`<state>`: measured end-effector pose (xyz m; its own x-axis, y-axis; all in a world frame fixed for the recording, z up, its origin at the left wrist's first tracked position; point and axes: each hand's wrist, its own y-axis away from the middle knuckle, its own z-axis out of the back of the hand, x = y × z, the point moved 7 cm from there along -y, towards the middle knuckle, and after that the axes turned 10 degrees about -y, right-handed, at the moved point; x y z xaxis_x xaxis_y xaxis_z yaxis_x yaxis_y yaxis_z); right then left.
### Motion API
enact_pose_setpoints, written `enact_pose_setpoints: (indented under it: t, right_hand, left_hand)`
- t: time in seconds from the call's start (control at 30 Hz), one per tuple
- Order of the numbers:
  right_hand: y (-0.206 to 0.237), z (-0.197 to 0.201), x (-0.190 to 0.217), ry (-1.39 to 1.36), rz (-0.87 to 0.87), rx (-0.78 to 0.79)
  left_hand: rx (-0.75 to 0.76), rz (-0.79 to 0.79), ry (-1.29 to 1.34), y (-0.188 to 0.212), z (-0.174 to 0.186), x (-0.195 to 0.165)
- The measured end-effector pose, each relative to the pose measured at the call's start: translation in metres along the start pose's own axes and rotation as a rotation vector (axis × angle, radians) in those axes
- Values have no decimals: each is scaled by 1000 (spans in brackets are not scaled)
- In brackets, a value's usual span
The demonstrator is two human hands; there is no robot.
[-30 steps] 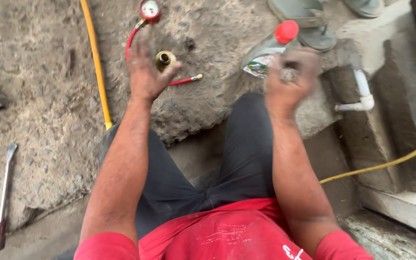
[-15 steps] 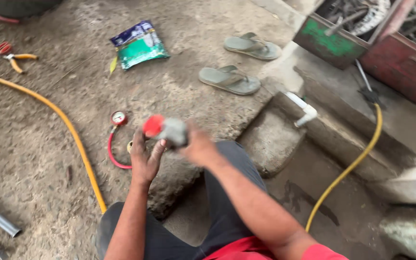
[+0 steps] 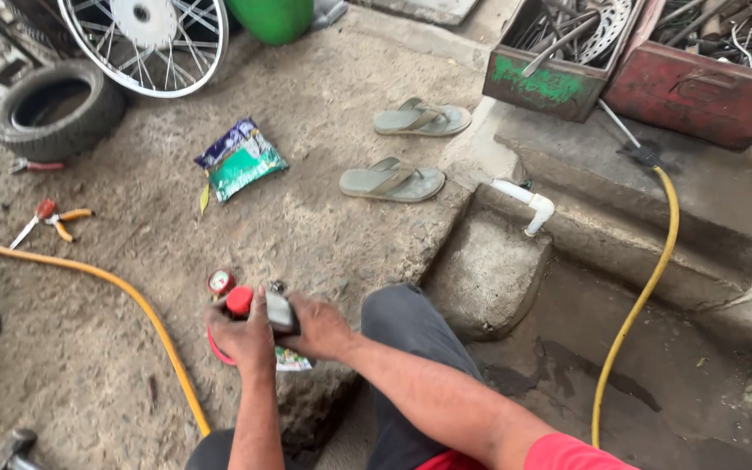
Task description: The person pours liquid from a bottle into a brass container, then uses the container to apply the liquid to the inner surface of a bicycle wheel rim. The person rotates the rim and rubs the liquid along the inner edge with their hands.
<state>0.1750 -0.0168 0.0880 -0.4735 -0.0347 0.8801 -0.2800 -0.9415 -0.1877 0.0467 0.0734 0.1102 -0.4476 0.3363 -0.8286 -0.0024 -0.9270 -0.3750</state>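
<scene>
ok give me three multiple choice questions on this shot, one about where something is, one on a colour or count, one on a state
1. Where does the snack packet lie?
A. in the red metal box
B. on the ground left of the sandals
C. on the tyre

2. How many sandals are on the ground?
A. one
B. two
C. four

3. What do the hands do with the red-capped bottle?
A. both grip it
B. only the right hand grips it
C. neither touches it

Answers: 1 B, it lies on dirt left of the sandals. 2 B, one pair shows. 3 A, the left hand and right hand both close round it.

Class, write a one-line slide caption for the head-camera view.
Both hands, left hand and right hand, grip a red-capped bottle above a concrete floor.
</scene>
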Motion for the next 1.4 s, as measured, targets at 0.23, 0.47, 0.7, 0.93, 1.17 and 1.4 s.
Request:
enact_pose_setpoints:
  t: [0.23,0.47,0.7,0.93,1.17,1.4]
  right_hand:
    - [-12,0,-5,39,-49,79]
    - [-8,6,11,109,145,-18]
    - [-11,0,12,56,134,1]
    - [-10,-1,4,64,138,-57]
    - [-10,2,5,78,145,-36]
    - [-14,-1,-7,-36,30,62]
  left_hand:
    - [415,114,261,-13,11,-2]
    - [230,23,-137,-17,26,-18]
    - [111,61,-349,-22,35,-9]
    - [274,14,-112,-24,28,-10]
    - [229,78,-378,-27,22,15]
    - [421,281,251,-25,26,33]
